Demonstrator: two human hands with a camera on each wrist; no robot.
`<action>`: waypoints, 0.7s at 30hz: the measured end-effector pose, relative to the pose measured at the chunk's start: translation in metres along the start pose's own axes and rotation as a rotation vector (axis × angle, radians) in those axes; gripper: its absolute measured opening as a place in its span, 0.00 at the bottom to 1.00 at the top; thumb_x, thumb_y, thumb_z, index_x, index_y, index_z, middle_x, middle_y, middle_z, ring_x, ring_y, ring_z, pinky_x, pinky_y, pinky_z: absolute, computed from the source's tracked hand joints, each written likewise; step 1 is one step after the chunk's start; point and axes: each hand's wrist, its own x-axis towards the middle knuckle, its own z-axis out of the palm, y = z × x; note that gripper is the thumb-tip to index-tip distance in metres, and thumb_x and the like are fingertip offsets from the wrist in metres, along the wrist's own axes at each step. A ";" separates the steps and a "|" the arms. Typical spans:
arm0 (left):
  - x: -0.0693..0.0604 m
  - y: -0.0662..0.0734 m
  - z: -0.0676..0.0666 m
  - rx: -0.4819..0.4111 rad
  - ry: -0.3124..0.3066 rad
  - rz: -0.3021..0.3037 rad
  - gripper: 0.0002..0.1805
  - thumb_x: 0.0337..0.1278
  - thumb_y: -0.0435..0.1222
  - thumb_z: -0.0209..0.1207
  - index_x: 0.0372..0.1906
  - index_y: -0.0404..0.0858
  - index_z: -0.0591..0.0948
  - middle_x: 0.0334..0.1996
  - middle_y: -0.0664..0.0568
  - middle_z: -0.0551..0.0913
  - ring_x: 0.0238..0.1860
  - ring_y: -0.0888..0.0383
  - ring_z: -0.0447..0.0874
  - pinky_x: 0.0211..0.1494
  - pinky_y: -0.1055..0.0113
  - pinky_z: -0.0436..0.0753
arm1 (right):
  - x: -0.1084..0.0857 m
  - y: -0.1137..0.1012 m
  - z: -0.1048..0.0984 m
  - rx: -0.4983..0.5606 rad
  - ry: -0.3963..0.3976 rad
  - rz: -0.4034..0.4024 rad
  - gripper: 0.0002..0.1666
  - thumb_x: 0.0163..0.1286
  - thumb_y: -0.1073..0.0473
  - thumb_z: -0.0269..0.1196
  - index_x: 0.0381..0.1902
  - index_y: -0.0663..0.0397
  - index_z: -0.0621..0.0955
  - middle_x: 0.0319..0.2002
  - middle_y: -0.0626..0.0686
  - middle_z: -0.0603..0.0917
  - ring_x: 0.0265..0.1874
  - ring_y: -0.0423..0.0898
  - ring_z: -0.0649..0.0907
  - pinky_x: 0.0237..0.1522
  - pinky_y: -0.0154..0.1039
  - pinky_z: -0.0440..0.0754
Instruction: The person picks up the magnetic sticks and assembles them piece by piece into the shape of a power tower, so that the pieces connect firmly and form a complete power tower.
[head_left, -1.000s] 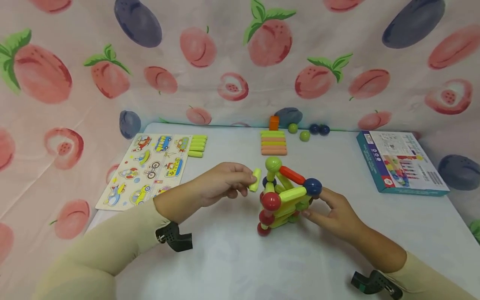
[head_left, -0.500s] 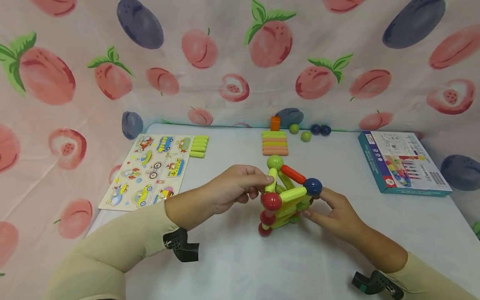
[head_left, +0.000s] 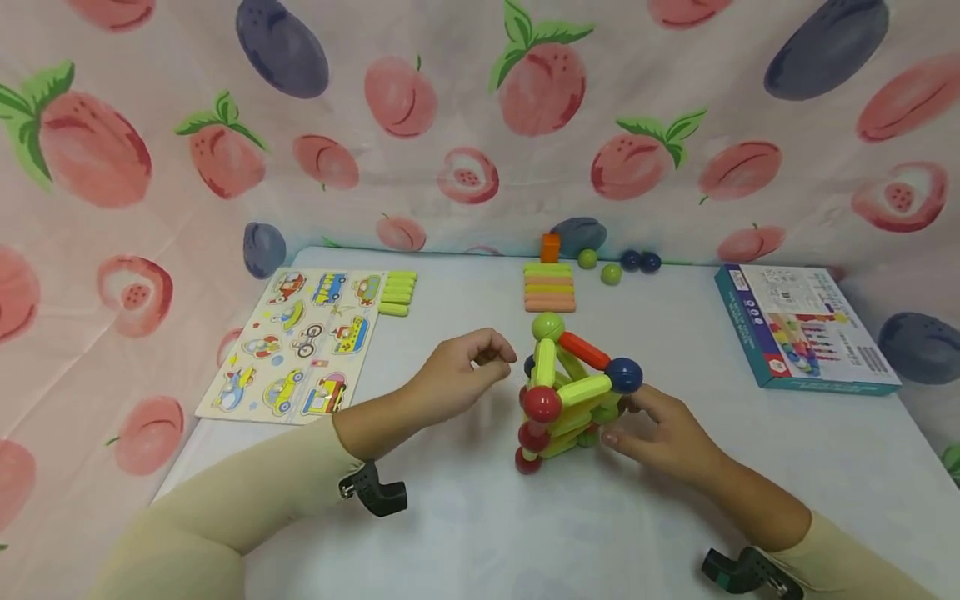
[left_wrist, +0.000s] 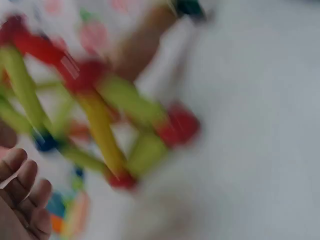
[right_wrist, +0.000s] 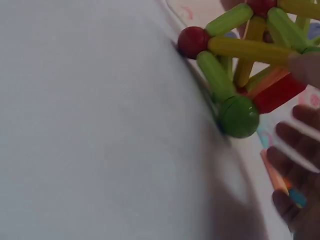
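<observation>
A structure of rods and balls stands on the table, with a green ball [head_left: 548, 326], a red rod [head_left: 584, 351], a blue ball [head_left: 624, 375] and red balls [head_left: 542, 404] among its parts. Left of it, my left hand [head_left: 459, 377] is apart from it, fingers loosely bent around nothing. At its right side is my right hand [head_left: 669, 433], some fingertips hidden behind it in the head view. In the right wrist view one fingertip [right_wrist: 307, 68] overlaps a yellow rod [right_wrist: 247, 50], the other fingers spread below. The left wrist view is blurred.
A picture board [head_left: 288, 346] lies at left beside green rods [head_left: 397, 292]. Behind the structure are a row of coloured rods [head_left: 550, 288], an orange block [head_left: 551, 247], loose green balls [head_left: 611, 273] and blue balls [head_left: 650, 262]. A box [head_left: 810, 325] lies at right.
My left hand brought a light green rod to the structure's left side, let it go there below the green ball, and drew back left. My right hand's thumb has moved slightly away from the structure.
</observation>
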 end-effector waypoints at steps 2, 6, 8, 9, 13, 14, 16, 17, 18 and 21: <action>0.003 -0.024 0.004 0.184 -0.034 0.061 0.20 0.76 0.40 0.59 0.68 0.46 0.79 0.59 0.53 0.85 0.61 0.56 0.81 0.65 0.51 0.80 | -0.001 0.005 0.006 -0.047 -0.058 0.046 0.35 0.65 0.57 0.79 0.68 0.43 0.80 0.55 0.38 0.86 0.54 0.41 0.84 0.59 0.49 0.84; 0.012 -0.055 0.014 0.392 -0.195 0.136 0.32 0.77 0.45 0.60 0.81 0.46 0.68 0.71 0.55 0.79 0.76 0.56 0.71 0.77 0.49 0.71 | 0.000 0.009 0.018 -0.094 -0.111 0.088 0.38 0.62 0.54 0.81 0.69 0.36 0.80 0.60 0.36 0.85 0.60 0.43 0.84 0.61 0.53 0.84; 0.015 -0.062 0.018 0.437 -0.231 0.174 0.34 0.77 0.47 0.60 0.81 0.45 0.67 0.72 0.55 0.78 0.77 0.57 0.69 0.79 0.48 0.68 | 0.001 0.008 0.024 -0.110 -0.092 0.075 0.38 0.62 0.54 0.81 0.68 0.36 0.80 0.59 0.37 0.86 0.60 0.44 0.85 0.60 0.54 0.85; 0.016 -0.063 0.021 0.440 -0.240 0.194 0.35 0.77 0.48 0.60 0.82 0.45 0.67 0.73 0.56 0.76 0.77 0.58 0.68 0.79 0.49 0.67 | 0.000 0.007 0.026 -0.107 -0.078 0.074 0.37 0.62 0.54 0.82 0.67 0.37 0.80 0.58 0.38 0.86 0.59 0.44 0.85 0.59 0.53 0.85; 0.011 -0.065 0.027 0.309 -0.275 0.260 0.45 0.71 0.46 0.62 0.87 0.49 0.55 0.81 0.59 0.66 0.82 0.60 0.59 0.82 0.47 0.61 | -0.003 0.005 0.033 -0.147 -0.020 0.045 0.35 0.63 0.53 0.81 0.66 0.39 0.80 0.56 0.38 0.87 0.56 0.43 0.86 0.57 0.53 0.86; 0.009 -0.065 0.029 0.261 -0.283 0.275 0.50 0.68 0.45 0.63 0.88 0.50 0.50 0.83 0.60 0.62 0.83 0.60 0.56 0.82 0.47 0.60 | -0.004 0.004 0.034 -0.155 -0.006 0.029 0.35 0.63 0.53 0.81 0.66 0.40 0.80 0.57 0.39 0.87 0.56 0.43 0.86 0.57 0.52 0.86; 0.004 -0.065 0.032 0.174 -0.289 0.297 0.61 0.61 0.43 0.68 0.88 0.54 0.40 0.85 0.61 0.55 0.84 0.60 0.50 0.83 0.45 0.56 | -0.004 0.004 0.035 -0.174 0.033 -0.027 0.35 0.63 0.54 0.81 0.66 0.44 0.80 0.56 0.41 0.87 0.56 0.44 0.86 0.56 0.53 0.87; 0.001 -0.065 0.033 0.145 -0.278 0.304 0.65 0.58 0.44 0.70 0.88 0.56 0.37 0.85 0.60 0.54 0.85 0.60 0.50 0.83 0.44 0.55 | -0.004 0.003 0.035 -0.180 0.058 -0.060 0.35 0.62 0.55 0.81 0.66 0.45 0.79 0.56 0.42 0.88 0.57 0.45 0.87 0.56 0.53 0.87; 0.000 -0.065 0.036 0.134 -0.259 0.313 0.68 0.56 0.45 0.73 0.88 0.57 0.35 0.85 0.59 0.54 0.85 0.59 0.50 0.83 0.43 0.56 | -0.004 0.003 0.036 -0.186 0.088 -0.092 0.35 0.62 0.57 0.81 0.64 0.47 0.80 0.55 0.43 0.88 0.56 0.46 0.87 0.54 0.52 0.88; -0.001 -0.065 0.043 0.124 -0.187 0.334 0.76 0.50 0.49 0.81 0.87 0.59 0.32 0.83 0.57 0.60 0.83 0.59 0.55 0.82 0.43 0.58 | -0.003 0.001 0.036 -0.193 0.182 -0.176 0.31 0.58 0.63 0.82 0.58 0.53 0.82 0.49 0.46 0.90 0.50 0.47 0.90 0.50 0.44 0.89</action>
